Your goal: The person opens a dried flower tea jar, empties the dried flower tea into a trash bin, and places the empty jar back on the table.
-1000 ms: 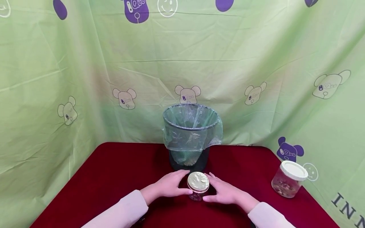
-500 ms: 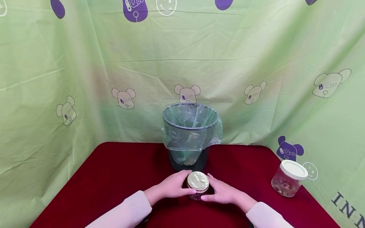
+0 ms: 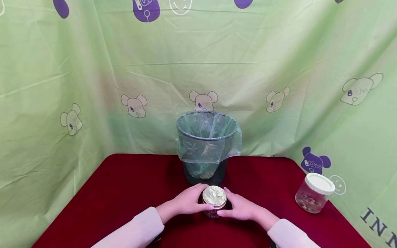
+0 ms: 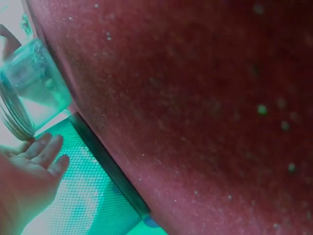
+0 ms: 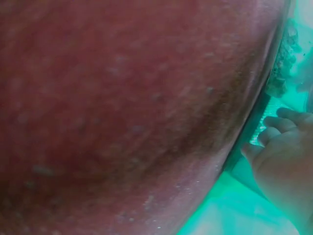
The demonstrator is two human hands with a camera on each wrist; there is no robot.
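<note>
A small clear jar (image 3: 211,213) with a pale gold lid (image 3: 214,195) stands on the red table in front of the bin. My left hand (image 3: 186,201) holds it from the left, thumb across the front below the lid. From the right, my right hand (image 3: 242,207) cups it, thumb at the front and fingers towards the back. In the left wrist view, the fingers (image 4: 46,152) lie close to the lid's rim. Clumped bits show through the jar's wall (image 5: 279,73) in the right wrist view; its far side is hidden.
Behind the jar stands a dark mesh bin (image 3: 204,179) with a clear green bag (image 3: 201,151) over its rim. A larger white-lidded jar (image 3: 311,199) with bits inside sits at the table's right edge. Green printed cloth (image 3: 161,82) hangs around the red table (image 3: 130,182).
Both hands have closed in on the small jar from the two sides. The jar stays in about the same place, and the view has shifted slightly.
</note>
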